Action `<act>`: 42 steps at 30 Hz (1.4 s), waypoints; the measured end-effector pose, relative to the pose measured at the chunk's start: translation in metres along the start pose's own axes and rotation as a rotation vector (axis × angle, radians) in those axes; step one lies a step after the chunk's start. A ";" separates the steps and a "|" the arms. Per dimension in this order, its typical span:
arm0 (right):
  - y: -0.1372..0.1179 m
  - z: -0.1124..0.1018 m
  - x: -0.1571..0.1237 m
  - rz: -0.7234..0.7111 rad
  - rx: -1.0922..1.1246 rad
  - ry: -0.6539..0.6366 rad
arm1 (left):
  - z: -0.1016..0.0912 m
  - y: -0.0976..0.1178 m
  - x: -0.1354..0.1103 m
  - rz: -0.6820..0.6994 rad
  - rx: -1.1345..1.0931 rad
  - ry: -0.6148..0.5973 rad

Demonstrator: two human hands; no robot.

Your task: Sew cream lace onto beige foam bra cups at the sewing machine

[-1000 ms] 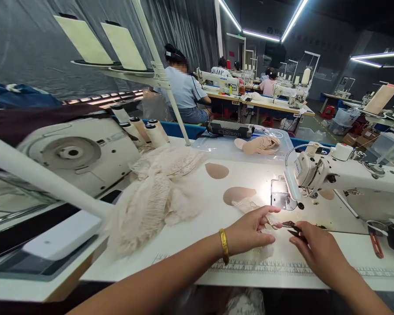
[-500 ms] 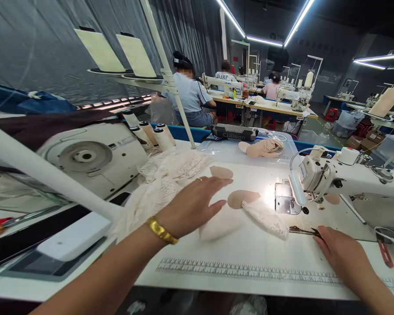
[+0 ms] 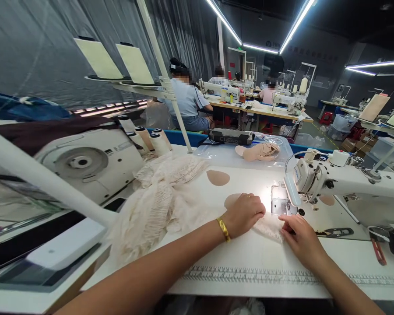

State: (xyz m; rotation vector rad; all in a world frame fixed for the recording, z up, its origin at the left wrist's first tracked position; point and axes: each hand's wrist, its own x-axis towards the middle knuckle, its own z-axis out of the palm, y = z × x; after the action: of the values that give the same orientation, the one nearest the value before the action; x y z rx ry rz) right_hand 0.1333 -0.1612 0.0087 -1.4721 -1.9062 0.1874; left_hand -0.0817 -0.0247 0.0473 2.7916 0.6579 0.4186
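A piece of white lace fabric (image 3: 269, 230) lies on the sewing table between my hands, just in front of the sewing machine's metal needle plate (image 3: 280, 206). My left hand (image 3: 244, 215) is closed, its fingertips pinching the lace's upper left edge. At the right edge, my right hand (image 3: 301, 239) has thumb and fingers bent together on the fabric. A beige teardrop-shaped pad (image 3: 231, 200) is partly hidden behind my left hand. Farther back lies a second beige pad (image 3: 218, 177). Thread snips (image 3: 336, 232) rest right of my right hand.
The sewing machine (image 3: 331, 175) with its lit lamp stands at right. Gathered lace fabric (image 3: 154, 210) is heaped at left, near thread cones (image 3: 159, 142). Beige pieces (image 3: 259, 152) lie on a plastic bin lid. A printed ruler (image 3: 249, 274) runs along the front edge. People sit at machines beyond.
My right hand has let go of the thread snips and moved left to the lace. My left hand has moved right and closed on the lace's other side.
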 end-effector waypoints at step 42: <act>-0.006 0.016 0.024 0.342 0.613 -0.090 | 0.000 0.031 -0.001 -0.155 -0.298 0.041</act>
State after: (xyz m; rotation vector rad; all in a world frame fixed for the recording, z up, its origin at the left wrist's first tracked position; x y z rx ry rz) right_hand 0.1164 -0.1367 0.0107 -1.3501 -1.4534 0.9205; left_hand -0.0699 -0.0520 0.0559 2.4386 0.7475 0.4985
